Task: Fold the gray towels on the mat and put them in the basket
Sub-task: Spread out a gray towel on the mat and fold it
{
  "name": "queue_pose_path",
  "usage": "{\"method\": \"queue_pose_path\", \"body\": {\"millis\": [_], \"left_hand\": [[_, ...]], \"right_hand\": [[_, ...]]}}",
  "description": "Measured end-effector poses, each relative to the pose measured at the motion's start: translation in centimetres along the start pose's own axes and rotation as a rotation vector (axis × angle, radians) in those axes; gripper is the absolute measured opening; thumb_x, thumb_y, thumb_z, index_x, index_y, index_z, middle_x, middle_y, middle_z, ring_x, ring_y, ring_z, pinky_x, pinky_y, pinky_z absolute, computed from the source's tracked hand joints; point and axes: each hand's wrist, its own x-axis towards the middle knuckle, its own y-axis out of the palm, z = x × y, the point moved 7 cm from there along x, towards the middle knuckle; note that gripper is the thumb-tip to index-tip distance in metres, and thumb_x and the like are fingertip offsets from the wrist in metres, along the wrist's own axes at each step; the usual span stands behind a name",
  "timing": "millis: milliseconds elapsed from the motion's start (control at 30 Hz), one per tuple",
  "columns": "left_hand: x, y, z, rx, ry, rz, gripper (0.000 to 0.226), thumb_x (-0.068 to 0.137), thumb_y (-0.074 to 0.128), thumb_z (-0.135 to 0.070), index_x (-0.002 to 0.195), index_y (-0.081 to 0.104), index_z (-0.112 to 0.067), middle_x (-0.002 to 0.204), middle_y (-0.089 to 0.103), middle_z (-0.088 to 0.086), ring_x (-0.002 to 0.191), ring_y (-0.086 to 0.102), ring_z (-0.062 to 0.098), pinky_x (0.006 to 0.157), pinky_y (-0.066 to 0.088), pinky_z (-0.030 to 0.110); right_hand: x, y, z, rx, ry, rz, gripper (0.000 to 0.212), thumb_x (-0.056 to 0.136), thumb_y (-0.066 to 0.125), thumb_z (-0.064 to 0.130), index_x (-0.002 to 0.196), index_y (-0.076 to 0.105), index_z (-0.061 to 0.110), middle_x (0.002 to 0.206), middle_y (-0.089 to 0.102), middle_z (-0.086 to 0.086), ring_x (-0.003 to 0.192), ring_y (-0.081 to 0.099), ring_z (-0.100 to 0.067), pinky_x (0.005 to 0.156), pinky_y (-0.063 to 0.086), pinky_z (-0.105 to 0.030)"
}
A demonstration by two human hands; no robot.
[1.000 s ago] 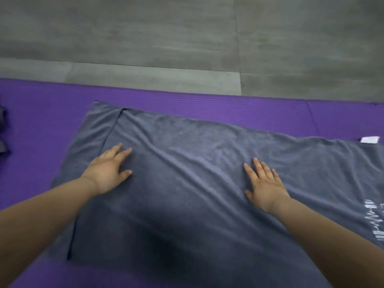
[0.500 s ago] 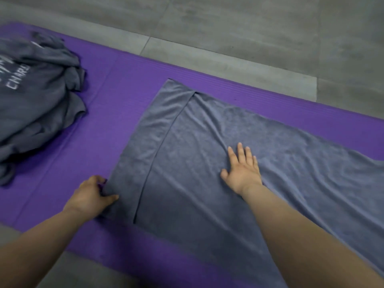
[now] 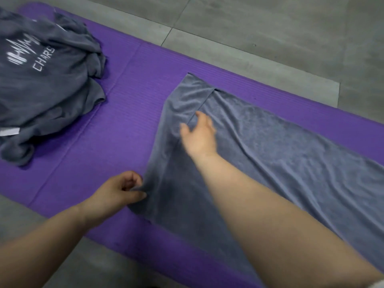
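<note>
A purple mat (image 3: 128, 113) on the gray floor (image 3: 270, 28) carries a spread towel (image 3: 291, 159) and a crumpled heap (image 3: 45, 84).

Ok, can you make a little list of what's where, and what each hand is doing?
mat: purple, on the gray floor
towel: gray, spread on the mat
pile: crumpled gray towels, far left on the mat
left hand: pinches the towel's near left corner
right hand: open, above the towel's left end; touch unclear
basket: not in view
</note>
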Motion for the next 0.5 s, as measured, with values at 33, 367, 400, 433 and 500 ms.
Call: {"method": "queue_pose_path", "body": {"millis": [33, 367, 400, 433, 500], "left_hand": [[-0.5, 0.6, -0.5, -0.039, 0.001, 0.037, 0.019, 0.058, 0.065, -0.001, 0.065, 0.048, -0.006, 0.042, 0.054, -0.004, 0.041, 0.046, -0.004, 0.042, 0.037, 0.007], [-2.8, 2.9, -0.3, 0.048, -0.027, 0.372, 0.007, 0.050, 0.073, -0.014, 0.052, 0.072, -0.021, 0.046, 0.058, -0.004, 0.046, 0.049, -0.003, 0.049, 0.040, 0.010], [-2.6, 2.3, -0.9, 0.016, -0.013, 0.355, 0.012, 0.043, 0.080, -0.021, 0.053, 0.073, -0.021, 0.047, 0.061, -0.005, 0.047, 0.051, -0.004, 0.049, 0.042, 0.010], [-2.2, 1.4, -1.8, -0.010, 0.009, 0.309, 0.026, 0.033, 0.085, -0.030, 0.054, 0.073, -0.020, 0.049, 0.063, -0.005, 0.047, 0.054, -0.004, 0.049, 0.043, 0.009], [-1.0, -1.5, -3.6, -0.072, 0.087, 0.145, 0.053, 0.015, 0.085, -0.050, 0.057, 0.074, -0.020, 0.051, 0.065, -0.005, 0.048, 0.056, -0.003, 0.049, 0.045, 0.008]], "right_hand": [[0.0, 1.5, 1.2, 0.074, 0.024, 0.088, 0.069, 0.089, 0.053, 0.034, 0.144, 0.020, 0.009, 0.152, 0.024, -0.012, 0.140, 0.024, -0.027, 0.113, 0.019, -0.031], [1.4, 0.8, -4.4, -0.059, 0.300, 0.118, 0.043, 0.090, 0.043, 0.006, 0.132, 0.038, 0.000, 0.134, 0.049, -0.022, 0.124, 0.047, -0.033, 0.100, 0.038, -0.034], [1.9, -0.3, -5.0, -0.055, 0.306, 0.102, 0.037, 0.090, 0.043, 0.004, 0.126, 0.046, -0.002, 0.131, 0.052, -0.023, 0.123, 0.049, -0.034, 0.098, 0.037, -0.033], [2.6, -1.3, -5.4, -0.054, 0.307, 0.085, 0.034, 0.090, 0.041, 0.002, 0.122, 0.050, -0.004, 0.129, 0.054, -0.024, 0.121, 0.050, -0.034, 0.096, 0.037, -0.032], [3.9, -2.7, -4.9, -0.023, 0.291, 0.038, 0.033, 0.089, 0.038, -0.004, 0.119, 0.053, -0.008, 0.126, 0.056, -0.025, 0.118, 0.052, -0.032, 0.090, 0.038, -0.029]]}}
